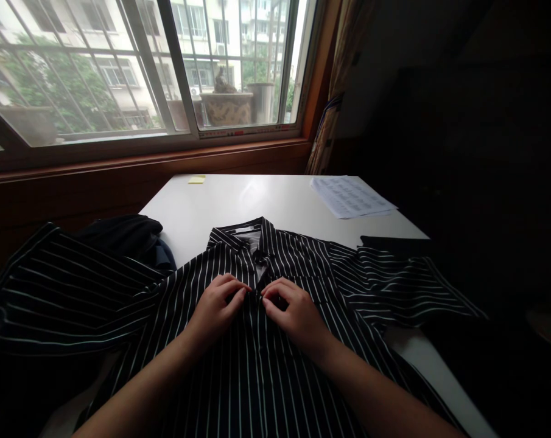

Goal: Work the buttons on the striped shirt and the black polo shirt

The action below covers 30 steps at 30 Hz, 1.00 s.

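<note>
A black shirt with white stripes lies spread front side up, collar pointing away from me and short sleeves out to both sides. My left hand is closed at the front opening below the collar, its thumb and fingertips on the left edge of the placket. Just across the opening, my right hand pinches the other edge, fingers curled. The fingertips of both hands almost meet. Any button between them is too small and dark to make out. Above the hands the neck opening gapes and shows a pale lining.
The shirt rests on a white table. Dark bundled cloth sits beside the left sleeve. Printed papers lie at the back right, and a yellow sticky note at the back left. Beyond stands a barred window with a curtain.
</note>
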Available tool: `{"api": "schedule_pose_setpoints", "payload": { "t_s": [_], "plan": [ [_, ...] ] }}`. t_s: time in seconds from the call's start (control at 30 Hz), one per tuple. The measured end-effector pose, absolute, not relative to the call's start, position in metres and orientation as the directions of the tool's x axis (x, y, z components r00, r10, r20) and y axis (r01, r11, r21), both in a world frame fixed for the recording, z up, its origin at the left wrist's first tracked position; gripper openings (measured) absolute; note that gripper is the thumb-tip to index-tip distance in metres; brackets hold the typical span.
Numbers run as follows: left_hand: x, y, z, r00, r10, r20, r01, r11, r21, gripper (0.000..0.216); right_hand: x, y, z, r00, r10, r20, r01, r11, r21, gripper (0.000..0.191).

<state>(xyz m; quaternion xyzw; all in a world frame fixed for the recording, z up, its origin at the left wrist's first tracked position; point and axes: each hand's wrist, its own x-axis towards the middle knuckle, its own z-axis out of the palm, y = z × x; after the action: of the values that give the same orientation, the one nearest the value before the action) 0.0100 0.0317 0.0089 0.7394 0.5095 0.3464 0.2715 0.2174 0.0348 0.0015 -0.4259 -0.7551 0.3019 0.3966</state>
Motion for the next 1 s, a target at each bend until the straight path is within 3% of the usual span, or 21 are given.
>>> {"api": "schedule_pose_setpoints", "payload": {
  "t_s": [0.2, 0.5, 1.0],
  "plan": [
    [0.009, 0.031, 0.004, 0.339, 0.889, 0.309, 0.66, -0.459, 0.595, 0.018, 0.218, 0.036, -0.001, -0.329, 0.877, 0.349, 0.444, 0.47, -0.763, 0.009],
    [-0.002, 0.037, -0.003, 0.479, 0.832, 0.28, 0.784, -0.549, 0.289, 0.046, 0.217, 0.036, -0.001, -0.35, 0.876, 0.333, 0.493, 0.474, -0.729, 0.011],
    [-0.002, 0.036, -0.01, 0.458, 0.863, 0.214, 0.86, -0.491, 0.138, 0.049, 0.217, 0.033, -0.001, -0.408, 0.846, 0.342, 0.57, 0.529, -0.629, 0.011]
  ]
}}
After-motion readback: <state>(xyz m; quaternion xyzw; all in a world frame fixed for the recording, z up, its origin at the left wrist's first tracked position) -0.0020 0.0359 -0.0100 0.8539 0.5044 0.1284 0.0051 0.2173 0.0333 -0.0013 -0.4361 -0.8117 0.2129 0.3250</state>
